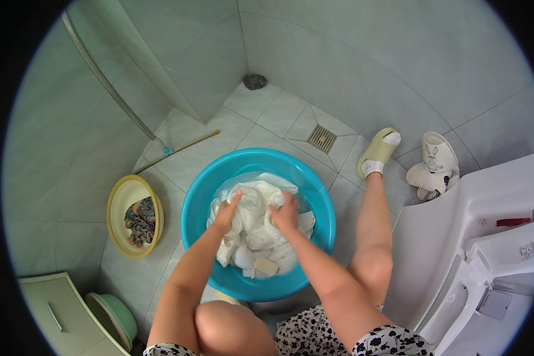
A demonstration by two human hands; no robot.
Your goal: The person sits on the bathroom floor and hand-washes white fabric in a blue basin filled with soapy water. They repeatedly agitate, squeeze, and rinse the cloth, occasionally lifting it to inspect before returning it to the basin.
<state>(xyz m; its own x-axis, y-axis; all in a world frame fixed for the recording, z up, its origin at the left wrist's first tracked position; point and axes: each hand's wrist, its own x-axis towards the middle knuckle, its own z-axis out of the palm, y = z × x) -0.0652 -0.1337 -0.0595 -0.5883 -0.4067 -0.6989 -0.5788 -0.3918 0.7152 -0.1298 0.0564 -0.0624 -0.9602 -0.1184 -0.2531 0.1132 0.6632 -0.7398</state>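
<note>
A round blue plastic basin [258, 291] stands on the floor between my legs. White wet fabric [256, 233] fills much of it, lying in water. At the left of the heap, my left hand [226, 216] grips a bunched fold, thumb up. My right hand [285, 214] is closed around another fold on the right side, its fingertips partly hidden by the cloth. Near the basin's front wall, a pale bar of soap [265, 266] rests on the fabric.
To the left, a yellow-rimmed basin [121, 218] leans, holding patterned cloth [141, 222]. A squeegee mop [178, 150] stands behind it. Beyond my basin are a floor drain [322, 138] and a dark scouring pad [254, 81]. White slippers [434, 167] and a white plastic fixture [420, 249] are right; a green basin [120, 318] is lower left.
</note>
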